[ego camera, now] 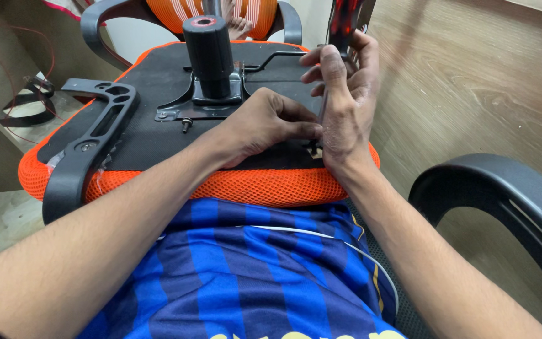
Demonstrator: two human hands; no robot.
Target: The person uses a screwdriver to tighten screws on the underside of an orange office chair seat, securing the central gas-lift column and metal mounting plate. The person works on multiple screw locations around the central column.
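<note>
Right grip (346,94) is clenching a red-and-black screwdriver (345,25) upright over the upturned orange seat (177,135) on the lap; left grip (271,122) is pinching at its tip (screw hidden), so fastening seems unfinished

No packages, labels, signs or screens stand anywhere in this room from where I am looking on

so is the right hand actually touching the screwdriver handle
Touching. The head view shows the right hand with its fingers wrapped around the red-and-black screwdriver handle, no gap between them.
</note>
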